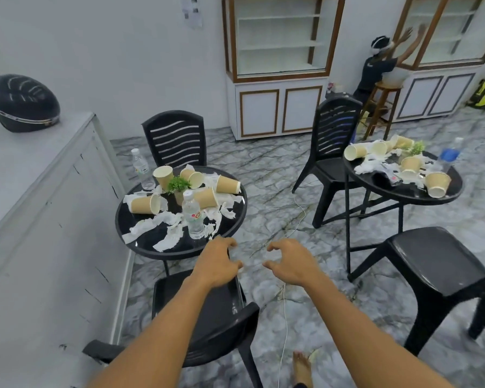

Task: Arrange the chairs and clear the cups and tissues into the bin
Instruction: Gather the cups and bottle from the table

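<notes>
1. The left hand hovers above the near chair in front of the round desk, fingers loosely curled and empty.
2. The right hand, to the desk's right, is likewise empty.
3. Cups and tissues lie strewn on the desk.

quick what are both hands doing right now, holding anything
Left hand: open, fingers loosely curled, holding nothing.
Right hand: open, fingers loosely curled, holding nothing.
</notes>
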### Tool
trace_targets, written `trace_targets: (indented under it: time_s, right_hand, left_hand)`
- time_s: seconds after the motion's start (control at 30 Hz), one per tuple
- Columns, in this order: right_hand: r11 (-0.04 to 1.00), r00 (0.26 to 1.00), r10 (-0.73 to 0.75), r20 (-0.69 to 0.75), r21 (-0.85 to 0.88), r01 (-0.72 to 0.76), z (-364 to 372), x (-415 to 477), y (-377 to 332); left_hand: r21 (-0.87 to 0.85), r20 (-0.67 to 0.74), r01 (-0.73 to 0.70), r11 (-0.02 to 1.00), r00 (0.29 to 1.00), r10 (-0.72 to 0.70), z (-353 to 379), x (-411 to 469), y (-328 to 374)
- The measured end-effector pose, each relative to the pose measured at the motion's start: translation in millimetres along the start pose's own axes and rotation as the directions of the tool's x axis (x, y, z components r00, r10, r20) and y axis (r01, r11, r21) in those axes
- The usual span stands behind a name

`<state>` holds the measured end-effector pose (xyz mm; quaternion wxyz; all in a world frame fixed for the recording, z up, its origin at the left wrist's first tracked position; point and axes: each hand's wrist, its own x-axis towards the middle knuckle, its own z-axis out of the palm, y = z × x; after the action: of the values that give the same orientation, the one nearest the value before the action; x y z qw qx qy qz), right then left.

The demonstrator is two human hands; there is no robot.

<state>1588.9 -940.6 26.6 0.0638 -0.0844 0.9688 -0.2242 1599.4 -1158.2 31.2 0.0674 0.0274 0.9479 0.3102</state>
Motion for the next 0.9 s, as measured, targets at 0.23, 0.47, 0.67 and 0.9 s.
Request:
trace_targets:
  time_s: [0.23,0.47,0.67,0.9]
  right_hand:
    - [0.997,0.997,-0.054,0.062,0.049,0.051,-27,100,62]
    - [0.994,0.976,-0.075,0.204,0.095,0.057,-60,182,125]
    - [0.989,0.962,-0.111,0.25,0.12,0.083,-72,246,141]
    - [0.971,0.929,-0.234,0.287,0.121,0.207,-64,311,105]
  left_hand:
    - [0.048,-0.031,0.061,0.997,0.998,-0.06,23,99,37]
    - [0.049,-0.028,0.176,0.983,0.984,-0.175,55,184,72]
    - [-0.011,-0.102,0.21,0.978,0.972,-0.211,64,236,83]
    - [-0.149,-0.303,0.304,0.941,0.892,-0.336,36,274,54]
